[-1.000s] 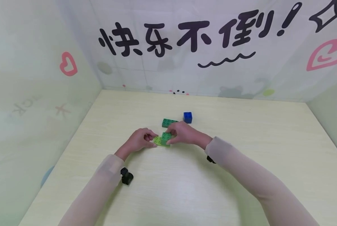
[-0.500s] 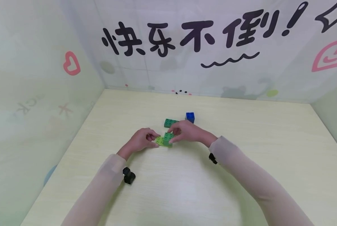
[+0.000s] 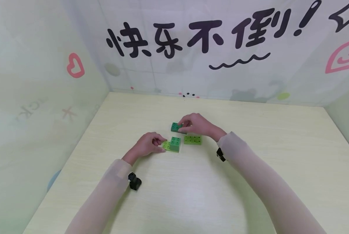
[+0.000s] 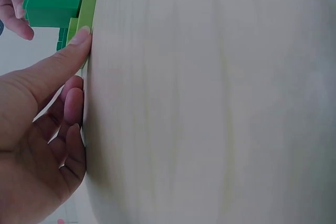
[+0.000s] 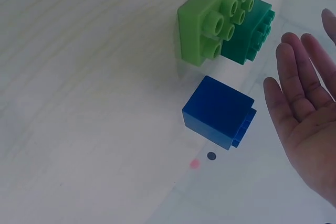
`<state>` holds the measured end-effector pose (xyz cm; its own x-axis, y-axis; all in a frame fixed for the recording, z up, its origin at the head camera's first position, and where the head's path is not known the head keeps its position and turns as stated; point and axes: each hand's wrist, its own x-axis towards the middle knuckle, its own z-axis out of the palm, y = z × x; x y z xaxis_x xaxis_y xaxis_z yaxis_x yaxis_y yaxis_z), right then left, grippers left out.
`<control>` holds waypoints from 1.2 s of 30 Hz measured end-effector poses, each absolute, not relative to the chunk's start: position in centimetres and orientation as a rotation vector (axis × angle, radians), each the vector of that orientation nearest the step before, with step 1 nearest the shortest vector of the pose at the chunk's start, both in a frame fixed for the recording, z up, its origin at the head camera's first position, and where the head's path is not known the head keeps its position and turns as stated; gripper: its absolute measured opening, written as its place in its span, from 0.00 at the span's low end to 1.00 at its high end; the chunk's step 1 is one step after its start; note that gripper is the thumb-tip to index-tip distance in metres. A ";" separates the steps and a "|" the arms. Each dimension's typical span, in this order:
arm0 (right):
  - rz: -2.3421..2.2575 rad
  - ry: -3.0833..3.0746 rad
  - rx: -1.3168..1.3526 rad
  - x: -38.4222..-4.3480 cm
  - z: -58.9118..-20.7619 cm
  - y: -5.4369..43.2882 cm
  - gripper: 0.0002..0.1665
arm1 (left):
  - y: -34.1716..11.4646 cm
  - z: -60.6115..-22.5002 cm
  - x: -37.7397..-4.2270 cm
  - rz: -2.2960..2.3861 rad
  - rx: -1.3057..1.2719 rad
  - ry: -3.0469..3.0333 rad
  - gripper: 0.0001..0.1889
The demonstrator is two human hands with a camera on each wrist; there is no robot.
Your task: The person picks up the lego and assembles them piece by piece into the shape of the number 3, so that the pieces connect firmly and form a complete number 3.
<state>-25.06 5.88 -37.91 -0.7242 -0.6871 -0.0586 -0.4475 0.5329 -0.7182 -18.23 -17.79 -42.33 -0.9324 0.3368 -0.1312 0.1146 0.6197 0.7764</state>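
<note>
My left hand [image 3: 146,144] pinches the left end of a thin lime green toy brick [image 3: 166,146] between thumb and fingers. On that brick's right end sits a bright green block [image 3: 175,145]; the left wrist view shows it from the side. My right hand [image 3: 198,124] hovers around the right part of a dark green brick [image 3: 174,126], thumb and fingers apart. Its fingers look fairly straight in the right wrist view, and any contact with the brick cannot be made out. Just in front of it lies a second lime green brick [image 3: 193,139].
A blue block [image 5: 218,111] stands near the back in the right wrist view; the right hand hides it in the head view. Printed fabric walls [image 3: 168,74] enclose the pale wooden table [image 3: 174,195]. Black wrist devices [image 3: 134,182] hang below both sleeves.
My right hand has let go of the bright green block and moved back and right to the dark green brick, uncovering the second lime brick. My left hand keeps its place.
</note>
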 end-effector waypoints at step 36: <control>-0.840 2.503 -0.811 -27.3 -38.3 4.2 0.19 | -17.9 -42.3 -18.3 1.196 0.392 2.585 0.18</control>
